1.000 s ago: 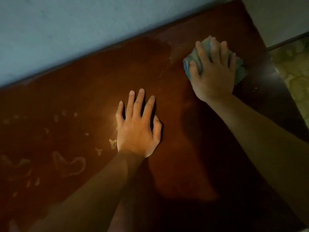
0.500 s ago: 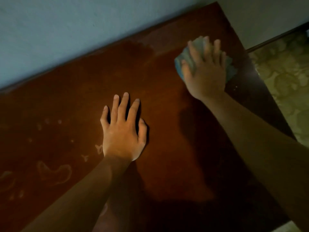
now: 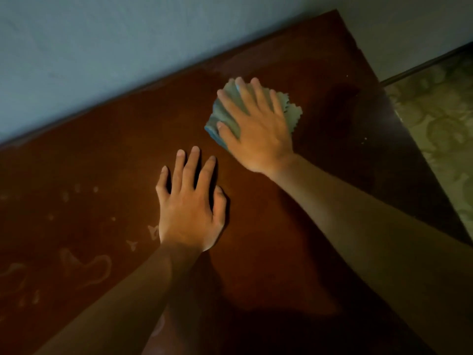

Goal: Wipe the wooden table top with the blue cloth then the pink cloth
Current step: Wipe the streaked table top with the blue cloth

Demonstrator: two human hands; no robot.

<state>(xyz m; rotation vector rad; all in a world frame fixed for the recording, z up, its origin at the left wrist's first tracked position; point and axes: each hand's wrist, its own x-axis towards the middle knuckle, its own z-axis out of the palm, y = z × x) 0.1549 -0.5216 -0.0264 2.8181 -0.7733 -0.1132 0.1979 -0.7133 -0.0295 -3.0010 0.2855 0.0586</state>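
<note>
The dark red-brown wooden table top [image 3: 128, 155] fills most of the head view. My right hand [image 3: 256, 126] presses flat on the folded blue cloth [image 3: 221, 115] near the table's far side, fingers spread over it. The cloth's frayed edge shows to the right of my fingers. My left hand [image 3: 189, 208] lies flat on the bare wood at the middle, fingers apart, holding nothing. Pale water marks [image 3: 87, 267] spot the wood to the left. No pink cloth is in view.
A pale blue-grey wall [image 3: 128, 47] runs along the table's far edge. The table's right edge drops to a patterned yellowish floor [image 3: 440, 139]. A damp darker patch [image 3: 340, 98] lies on the wood right of the cloth.
My right hand has slid the blue cloth leftward and nearer to my left hand. The left hand stays planted on the wood.
</note>
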